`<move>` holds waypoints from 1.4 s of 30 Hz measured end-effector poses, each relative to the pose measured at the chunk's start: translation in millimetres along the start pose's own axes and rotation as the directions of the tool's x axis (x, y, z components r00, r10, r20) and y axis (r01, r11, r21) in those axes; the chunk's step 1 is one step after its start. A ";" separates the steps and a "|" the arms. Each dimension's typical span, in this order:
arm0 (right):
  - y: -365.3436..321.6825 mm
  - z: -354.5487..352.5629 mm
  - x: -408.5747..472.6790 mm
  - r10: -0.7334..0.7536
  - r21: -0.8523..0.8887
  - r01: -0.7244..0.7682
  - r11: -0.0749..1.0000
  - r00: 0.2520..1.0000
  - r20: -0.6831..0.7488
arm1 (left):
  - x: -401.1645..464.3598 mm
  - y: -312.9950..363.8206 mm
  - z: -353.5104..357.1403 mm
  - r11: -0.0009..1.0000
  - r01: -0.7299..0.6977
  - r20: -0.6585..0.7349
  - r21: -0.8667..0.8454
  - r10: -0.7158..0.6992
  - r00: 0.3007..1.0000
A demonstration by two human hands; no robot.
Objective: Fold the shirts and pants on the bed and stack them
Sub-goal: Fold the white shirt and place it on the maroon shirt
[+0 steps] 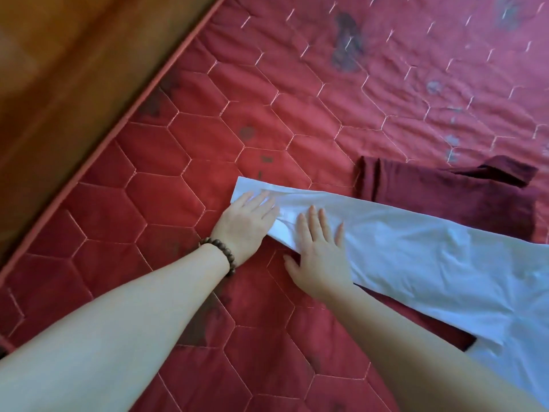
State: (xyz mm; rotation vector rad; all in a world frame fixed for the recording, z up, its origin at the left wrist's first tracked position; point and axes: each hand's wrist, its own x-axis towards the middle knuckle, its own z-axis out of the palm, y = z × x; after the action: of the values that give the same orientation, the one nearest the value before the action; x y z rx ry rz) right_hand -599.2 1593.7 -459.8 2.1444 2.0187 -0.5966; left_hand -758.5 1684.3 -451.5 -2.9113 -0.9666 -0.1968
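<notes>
Open quilted bed cover (166, 162) lies left of and beyond the garments, running unobstructed up to the mattress edge piping (118, 126) and the wooden surface (59, 69) past it. The white garment (416, 257) stretches across the right side, overlapping a folded dark red garment (445, 197). Both forearms cross the lower cover, the left wearing a bead bracelet (221, 252).

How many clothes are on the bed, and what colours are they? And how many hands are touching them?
White cloth garment, laid out long: 1
Dark maroon cloth garment, partly under the white one: 1
Clothes total: 2
Hands pressing flat on the white garment: 2, the left hand with a brown bead bracelet and the right hand
</notes>
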 end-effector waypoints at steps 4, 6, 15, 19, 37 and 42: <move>-33.1 -22.5 10.7 0.083 0.265 -0.063 0.962 0.994 -0.064 | 15.3 10.6 -21.4 0.998 -0.018 -0.129 -0.058 0.011 0.992; -36.2 -40.2 13.8 0.166 0.586 -0.076 0.807 0.981 -0.102 | 22.4 16.5 -35.5 0.997 0.039 -0.131 -0.065 -0.047 0.990; 60.5 -115.0 -40.1 0.472 0.982 -0.048 -0.184 0.872 0.131 | 50.9 110.0 -88.8 0.807 0.429 -0.040 -0.407 -0.484 0.874; 125.1 -131.0 -83.3 0.555 0.955 0.065 -0.291 0.824 0.112 | 67.9 196.6 -85.6 0.802 0.370 0.102 -0.469 -0.367 0.925; 451.7 -48.5 -346.2 0.938 0.947 0.171 -0.271 0.266 0.221 | 131.2 429.8 -9.9 0.956 0.259 0.367 -0.140 -0.193 0.910; 482.7 5.5 -378.6 0.897 0.887 0.139 -0.441 0.112 0.428 | 143.6 462.9 5.6 0.995 0.090 0.477 0.044 -0.100 0.873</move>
State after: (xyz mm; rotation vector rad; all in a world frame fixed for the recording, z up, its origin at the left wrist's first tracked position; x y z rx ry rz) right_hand -135.3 1196.0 -404.6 4.0719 -1.3845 -1.0700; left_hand -366.4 1399.3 -447.6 -2.9503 -1.1578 0.5591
